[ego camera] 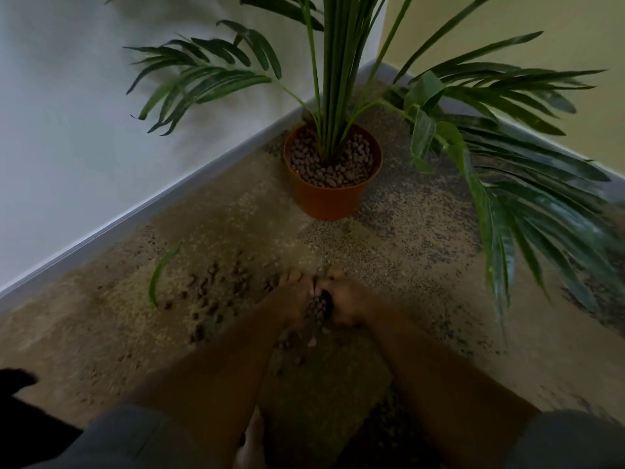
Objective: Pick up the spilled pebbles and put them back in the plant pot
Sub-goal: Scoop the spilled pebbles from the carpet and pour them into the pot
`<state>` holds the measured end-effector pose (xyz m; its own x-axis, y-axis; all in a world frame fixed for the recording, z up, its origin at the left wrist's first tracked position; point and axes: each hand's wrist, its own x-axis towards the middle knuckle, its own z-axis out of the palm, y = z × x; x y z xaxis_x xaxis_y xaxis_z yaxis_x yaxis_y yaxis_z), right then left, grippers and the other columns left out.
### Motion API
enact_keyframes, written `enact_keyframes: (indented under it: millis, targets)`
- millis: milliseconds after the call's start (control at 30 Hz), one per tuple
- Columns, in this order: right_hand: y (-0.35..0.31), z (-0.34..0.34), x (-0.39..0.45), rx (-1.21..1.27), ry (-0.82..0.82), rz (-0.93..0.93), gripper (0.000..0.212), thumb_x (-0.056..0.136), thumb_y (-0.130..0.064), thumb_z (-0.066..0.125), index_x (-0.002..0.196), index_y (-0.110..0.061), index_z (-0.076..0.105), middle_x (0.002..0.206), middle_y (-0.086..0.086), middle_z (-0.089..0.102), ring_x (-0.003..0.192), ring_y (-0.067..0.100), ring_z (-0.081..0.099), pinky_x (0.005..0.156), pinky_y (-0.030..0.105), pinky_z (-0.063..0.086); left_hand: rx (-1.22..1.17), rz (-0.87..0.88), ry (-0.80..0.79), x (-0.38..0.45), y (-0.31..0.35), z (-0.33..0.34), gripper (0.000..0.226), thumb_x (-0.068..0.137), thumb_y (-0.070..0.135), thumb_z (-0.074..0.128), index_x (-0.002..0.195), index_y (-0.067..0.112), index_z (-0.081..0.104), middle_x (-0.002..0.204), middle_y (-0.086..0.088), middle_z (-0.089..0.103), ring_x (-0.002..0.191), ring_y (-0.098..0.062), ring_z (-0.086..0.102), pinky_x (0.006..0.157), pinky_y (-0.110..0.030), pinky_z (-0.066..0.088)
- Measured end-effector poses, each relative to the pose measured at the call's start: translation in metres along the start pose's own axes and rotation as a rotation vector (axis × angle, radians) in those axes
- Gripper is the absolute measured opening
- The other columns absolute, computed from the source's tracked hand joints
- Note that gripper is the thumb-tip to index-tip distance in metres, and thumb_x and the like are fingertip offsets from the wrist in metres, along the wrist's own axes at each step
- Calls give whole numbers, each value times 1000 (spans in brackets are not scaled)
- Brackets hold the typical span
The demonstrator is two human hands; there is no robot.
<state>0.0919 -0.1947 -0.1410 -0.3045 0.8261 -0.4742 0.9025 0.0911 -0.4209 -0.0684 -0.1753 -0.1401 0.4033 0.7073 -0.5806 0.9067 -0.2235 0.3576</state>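
Note:
An orange plant pot (324, 201) stands in the room's corner, filled with brown pebbles around a tall green palm. Spilled pebbles (216, 289) lie scattered on the carpet to the left of my hands. My left hand (292, 299) and my right hand (345, 301) are cupped together low over the carpet, in front of the pot. Between them they hold a heap of pebbles (318, 306). A few pebbles (294, 350) lie on the carpet just below my hands.
A loose green leaf (160, 272) lies on the carpet left of the spill. Palm fronds (507, 214) hang low on the right. White wall and skirting board (135, 214) run along the left. My bare foot (250, 441) shows at the bottom.

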Motion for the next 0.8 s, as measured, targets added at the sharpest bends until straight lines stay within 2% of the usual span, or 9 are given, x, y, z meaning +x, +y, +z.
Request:
enact_keyframes:
  millis: [100,200,300,400,433,500,600,700,800]
  targets:
    - [-3,6,-5,166,73,-93,29,79,-20,73,107,-16,67,125,5,50,112,24,53,98,34,45,-17,33,90,1,-1,6,92,46,39,92,123,17,46,127,-6,42,118,-26,44,90,-33,42]
    - [-9,7,-7,212,97,-103,23,79,-14,73,102,-12,70,118,9,54,106,27,54,93,33,46,-101,52,163,1,-2,6,56,58,33,87,100,16,54,112,-9,60,101,-29,60,78,-32,45]
    - [-12,3,-7,209,157,-145,13,83,-12,70,94,-7,74,108,15,62,102,29,57,90,34,46,-123,38,172,1,-1,2,31,69,28,79,77,21,50,97,-12,68,91,-30,64,69,-29,44]
    - [-13,-2,-7,569,179,19,11,85,2,64,91,1,74,95,16,68,84,29,66,78,38,58,-159,3,157,3,0,-3,8,82,22,67,80,15,63,92,-11,69,87,-27,65,66,-24,40]
    - [-14,-5,-5,766,135,142,14,85,7,63,94,2,73,95,14,68,80,24,67,72,34,61,-237,-39,129,3,-1,-5,7,84,19,65,87,13,68,90,-9,68,84,-22,65,66,-22,41]
    - [-15,-10,-3,1111,45,347,14,86,8,61,93,-1,70,98,12,66,81,18,66,66,27,61,-609,-164,44,2,2,-9,17,89,10,59,102,8,69,88,-7,65,76,-15,61,65,-22,49]
    - [-15,-17,0,1450,12,437,16,90,4,53,89,-8,64,91,11,63,76,16,63,56,19,57,-1298,-324,-25,-3,11,-14,28,93,1,45,116,2,61,84,-5,60,73,-10,56,69,-21,53]
    - [-16,-17,-1,1736,-42,451,8,91,-4,52,88,-5,60,78,9,58,59,12,56,43,14,48,-1609,-380,-43,-11,16,-18,23,94,11,42,93,6,65,75,-3,63,61,-7,58,53,-14,49]
    - [-18,-15,0,1846,-86,380,7,91,-11,60,92,-4,61,75,6,57,47,7,49,32,10,36,-1702,-391,-45,-14,21,-23,36,100,32,40,72,15,57,59,3,54,45,-3,50,41,-12,39]
